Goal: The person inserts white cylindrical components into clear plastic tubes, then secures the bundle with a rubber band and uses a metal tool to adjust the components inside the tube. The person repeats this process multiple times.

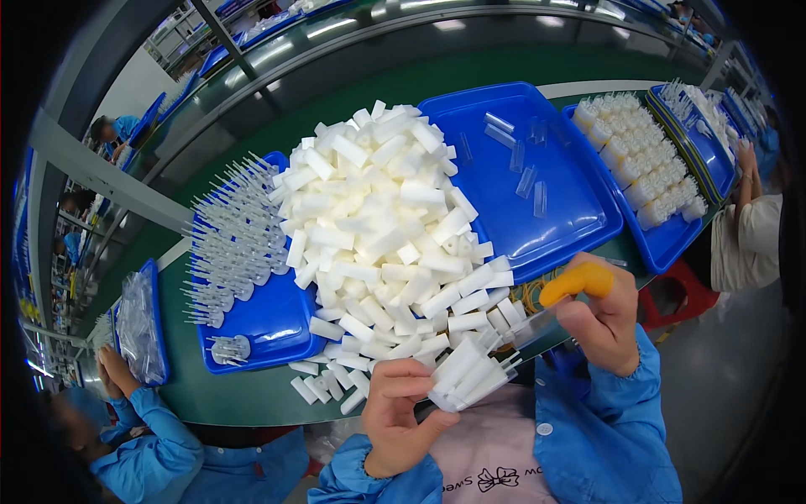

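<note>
In front of my body my left hand (399, 420) grips a clear plastic part with pins (472, 374), tilted, with several white foam cylinders seated among its thin prongs. To its right my right hand (600, 315), an orange finger cot (579, 282) on one finger, pinches what looks like a clear plastic tube (535, 328). The tube's near end is close to the pins; whether they touch I cannot tell. A big heap of white foam cylinders (369, 218) lies just beyond my hands. Yellow rubber bands (529, 294) lie partly hidden beside my right hand.
Left of the heap, a blue tray (273, 323) holds rows of clear pronged parts (235, 235). Behind on the right, another blue tray (571, 223) has several clear tubes; beyond it a tray (663, 248) carries filled assemblies (638, 160). Co-workers sit on both sides.
</note>
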Demonstrator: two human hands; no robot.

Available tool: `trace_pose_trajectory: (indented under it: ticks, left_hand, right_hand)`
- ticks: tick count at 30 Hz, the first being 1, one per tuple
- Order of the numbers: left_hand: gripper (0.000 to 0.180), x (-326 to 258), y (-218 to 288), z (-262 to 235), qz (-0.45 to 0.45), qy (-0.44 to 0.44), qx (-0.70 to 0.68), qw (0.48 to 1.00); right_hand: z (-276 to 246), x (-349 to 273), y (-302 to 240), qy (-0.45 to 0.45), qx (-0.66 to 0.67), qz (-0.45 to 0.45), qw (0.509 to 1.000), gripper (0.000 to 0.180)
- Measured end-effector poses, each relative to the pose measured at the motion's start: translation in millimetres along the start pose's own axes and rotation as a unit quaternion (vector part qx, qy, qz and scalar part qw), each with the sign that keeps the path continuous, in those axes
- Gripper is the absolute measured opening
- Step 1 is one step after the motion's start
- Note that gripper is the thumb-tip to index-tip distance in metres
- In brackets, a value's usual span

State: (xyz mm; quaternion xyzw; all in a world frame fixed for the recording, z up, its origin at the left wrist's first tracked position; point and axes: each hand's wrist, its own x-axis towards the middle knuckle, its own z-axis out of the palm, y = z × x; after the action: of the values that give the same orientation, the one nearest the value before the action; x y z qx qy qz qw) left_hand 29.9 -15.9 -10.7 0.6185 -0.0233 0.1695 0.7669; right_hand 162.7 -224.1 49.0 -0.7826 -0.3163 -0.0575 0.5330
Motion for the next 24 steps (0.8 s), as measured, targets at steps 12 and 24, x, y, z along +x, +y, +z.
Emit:
trace_pose_trajectory:
  ticks: [12, 24]
  left_hand:
    - [0.054, -0.4, 8.2, 3.8, -0.044, -0.008, 0.069, 0.997]
    - [0.039, 7.5, 27.3, 10.8, 0.067, -0.106, 0.221, 0.967]
  right_hand:
    - [15.5, -4.7, 4.0, -0.067, 0.113, 0.085, 0.988, 0.015]
    - [13.1, -7.2, 1.0, -0.03, 0.114, 0.032, 0.993, 0.014]
